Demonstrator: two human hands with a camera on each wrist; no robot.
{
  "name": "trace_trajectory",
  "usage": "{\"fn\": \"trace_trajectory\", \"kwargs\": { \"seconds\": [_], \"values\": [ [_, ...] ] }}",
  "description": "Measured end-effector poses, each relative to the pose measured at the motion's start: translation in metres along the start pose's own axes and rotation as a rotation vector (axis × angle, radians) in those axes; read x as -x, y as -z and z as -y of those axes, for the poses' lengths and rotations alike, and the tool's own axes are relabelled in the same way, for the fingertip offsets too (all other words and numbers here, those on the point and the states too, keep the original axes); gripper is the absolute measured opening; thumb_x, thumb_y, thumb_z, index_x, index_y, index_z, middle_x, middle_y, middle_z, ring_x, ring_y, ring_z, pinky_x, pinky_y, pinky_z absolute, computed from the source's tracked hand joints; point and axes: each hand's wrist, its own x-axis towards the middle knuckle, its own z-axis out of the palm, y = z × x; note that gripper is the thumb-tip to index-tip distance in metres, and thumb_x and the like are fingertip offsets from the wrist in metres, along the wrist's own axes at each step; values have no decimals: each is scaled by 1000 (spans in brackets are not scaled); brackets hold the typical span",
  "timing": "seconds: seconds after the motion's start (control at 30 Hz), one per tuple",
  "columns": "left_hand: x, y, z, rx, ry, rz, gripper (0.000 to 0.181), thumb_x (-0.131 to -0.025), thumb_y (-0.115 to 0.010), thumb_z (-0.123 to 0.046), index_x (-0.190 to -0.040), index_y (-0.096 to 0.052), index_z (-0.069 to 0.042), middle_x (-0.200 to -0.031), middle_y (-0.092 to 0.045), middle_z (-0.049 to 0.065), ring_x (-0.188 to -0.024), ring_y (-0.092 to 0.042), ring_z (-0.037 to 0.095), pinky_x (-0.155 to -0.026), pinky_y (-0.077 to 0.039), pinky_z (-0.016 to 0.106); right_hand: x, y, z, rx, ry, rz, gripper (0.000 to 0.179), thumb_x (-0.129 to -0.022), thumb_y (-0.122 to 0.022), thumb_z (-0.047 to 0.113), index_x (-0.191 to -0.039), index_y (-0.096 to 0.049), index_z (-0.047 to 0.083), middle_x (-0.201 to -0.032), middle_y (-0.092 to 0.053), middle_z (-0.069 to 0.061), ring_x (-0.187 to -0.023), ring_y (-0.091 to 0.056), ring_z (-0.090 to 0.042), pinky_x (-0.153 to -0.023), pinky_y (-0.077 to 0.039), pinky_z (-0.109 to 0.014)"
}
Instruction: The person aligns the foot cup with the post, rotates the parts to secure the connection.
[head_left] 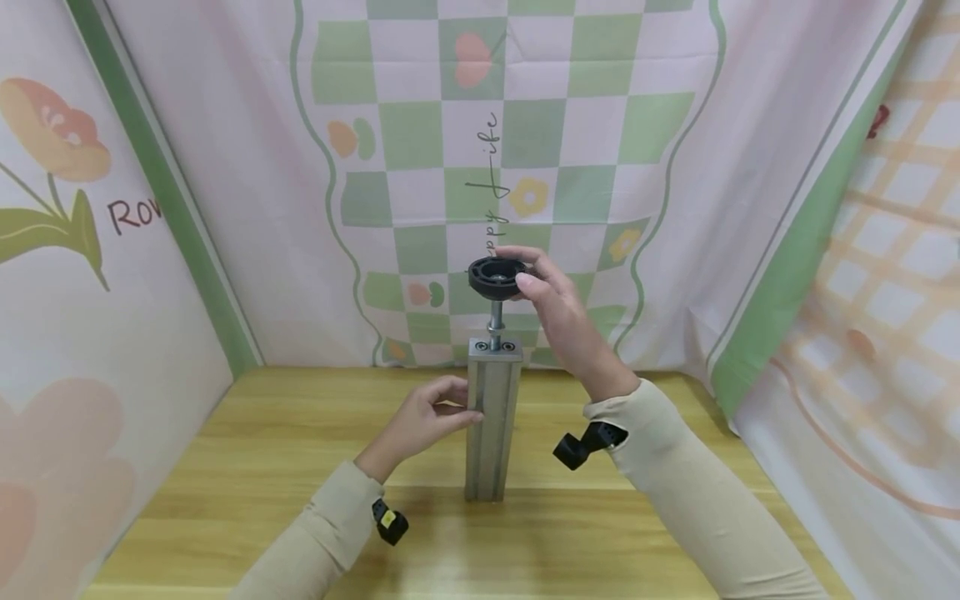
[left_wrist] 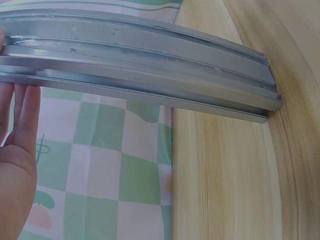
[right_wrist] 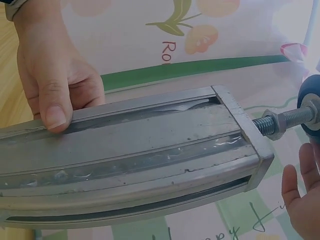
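Note:
A silver aluminium profile [head_left: 489,433] stands upright on the wooden table. Its end plate [right_wrist: 246,135] carries a threaded rod [head_left: 496,315] with a nut [right_wrist: 272,125] on it. Topping the rod is a black round levelling foot [head_left: 495,291], its hollow side facing up. My left hand [head_left: 420,421] holds the profile's left side at mid-height, thumb on the near face. With thumb and fingers, my right hand [head_left: 558,312] grips the foot's rim from the right. In the left wrist view the profile [left_wrist: 150,60] reaches down to the tabletop; the foot is out of frame there.
The wooden tabletop [head_left: 300,467] spreads around the profile's base. Behind it hangs a green-and-white checked cloth [head_left: 420,133], and printed curtains [head_left: 60,333] stand at both sides. A small black wrist camera [head_left: 573,450] sits on each sleeve.

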Motion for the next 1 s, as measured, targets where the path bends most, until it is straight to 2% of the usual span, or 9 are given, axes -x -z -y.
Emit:
{"fn": "trace_trajectory", "kwargs": {
  "seconds": [0.1,0.2,0.27,0.37,0.47,0.57,0.7,0.8,1.0],
  "values": [
    [-1,0,1,5,10,0,31,-89,-77,-8,-118,-65,-2,-105,-67,11,-98,-67,28,-84,-60,32,2,1,1,38,-20,-29,49,-98,-49,29,-140,-49,3,-120,-58,-15,-105,-54,-29,-98,-44,-39],
    [-1,-1,0,11,13,-1,31,-89,-76,-5,-118,-65,-1,-105,-67,11,-98,-67,28,-83,-60,32,3,2,3,47,-36,-32,47,-98,-54,30,-138,-51,6,-118,-54,-14,-99,-53,-28,-99,-45,-39],
    [-1,-1,0,12,11,-4,31,-89,-76,-3,-118,-65,-1,-105,-67,12,-98,-67,28,-83,-60,33,4,3,4,54,-39,-27,46,-98,-57,29,-138,-51,6,-120,-49,-13,-95,-52,-26,-95,-47,-36],
    [-1,-2,0,13,4,-11,31,-88,-76,0,-118,-65,0,-105,-68,12,-97,-67,27,-83,-61,33,3,4,6,86,-28,-19,48,-98,-62,31,-137,-51,6,-124,-42,-10,-89,-48,-25,-81,-48,-30],
    [-1,-2,1,11,-1,-11,30,-88,-76,0,-116,-66,0,-104,-68,11,-96,-67,24,-82,-61,33,2,4,7,165,-3,-11,49,-98,-64,34,-137,-51,7,-130,-38,-9,-93,-48,-25,-76,-49,-30],
    [-1,-2,2,6,4,-6,29,-88,-77,-3,-115,-66,-2,-103,-68,11,-95,-68,22,-82,-61,33,1,2,8,225,17,16,47,-103,-50,35,-143,-48,9,-141,-36,-6,-115,-47,-25,-93,-46,-36],
    [0,-1,4,8,17,0,30,-89,-77,-7,-116,-66,-2,-104,-67,11,-96,-68,26,-83,-61,33,0,1,7,132,26,92,53,-105,-27,25,-151,-38,3,-156,-33,-8,-141,-32,-26,-117,-26,-44],
    [0,-1,4,12,13,6,30,-89,-77,-8,-116,-65,-2,-105,-66,11,-98,-67,29,-83,-60,33,-1,2,6,49,39,128,54,-104,-19,18,-152,-34,-3,-158,-33,-12,-144,-30,-28,-120,-21,-43],
    [0,0,3,13,2,11,30,-89,-77,-8,-116,-65,-3,-104,-67,11,-96,-68,27,-84,-60,33,-1,4,4,27,68,143,54,-104,-18,15,-150,-36,-5,-158,-35,-13,-144,-32,-23,-121,-23,-40]
  ]
}}
